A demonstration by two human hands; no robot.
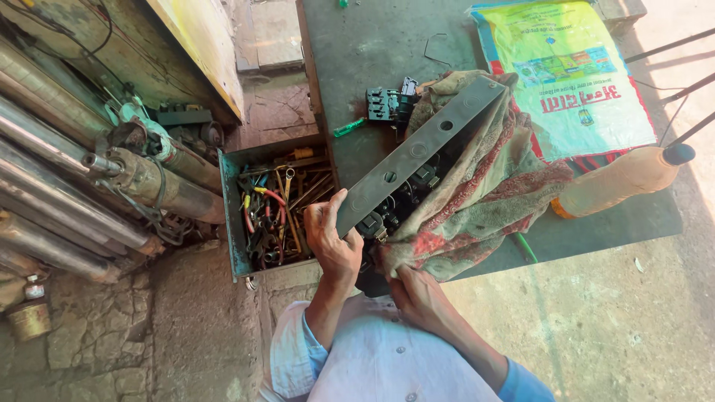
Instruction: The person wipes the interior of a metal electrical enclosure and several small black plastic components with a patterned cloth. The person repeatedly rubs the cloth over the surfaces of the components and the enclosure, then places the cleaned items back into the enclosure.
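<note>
Down near the table's (357, 45) near edge, the left hand (331, 242) closes on the near end of a long grey metal bar (417, 152), thumb on top. Just right, the right hand (417, 294) seems to pinch the patterned cloth (484, 186) draped over dark black parts (391, 208). An open toolbox (234, 216) sits left.

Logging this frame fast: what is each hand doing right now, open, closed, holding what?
Left hand: closed on the lower end of the long grey metal panel.
Right hand: closed, gripping the patterned red-and-tan cloth.
</note>
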